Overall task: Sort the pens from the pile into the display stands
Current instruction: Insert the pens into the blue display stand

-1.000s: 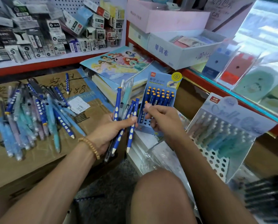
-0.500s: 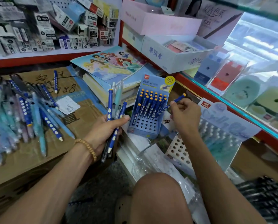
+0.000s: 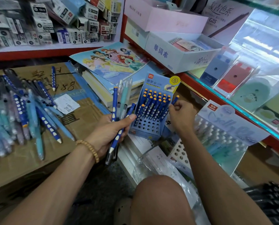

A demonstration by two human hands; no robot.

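A pile of pens (image 3: 22,111) lies on the cardboard box (image 3: 80,120). The left hand (image 3: 109,132) grips a bunch of pens (image 3: 119,114). The blue stand (image 3: 151,111) sits beside it, and the right hand (image 3: 181,116) pinches one blue pen (image 3: 175,100) at its right edge. A white stand (image 3: 216,137) stands further right.

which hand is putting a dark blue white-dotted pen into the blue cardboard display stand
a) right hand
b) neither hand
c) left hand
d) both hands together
a: the right hand pinches one dark blue white-dotted pen at the blue cardboard display stand's right edge, while the left hand grips a bunch of mixed pens beside it.
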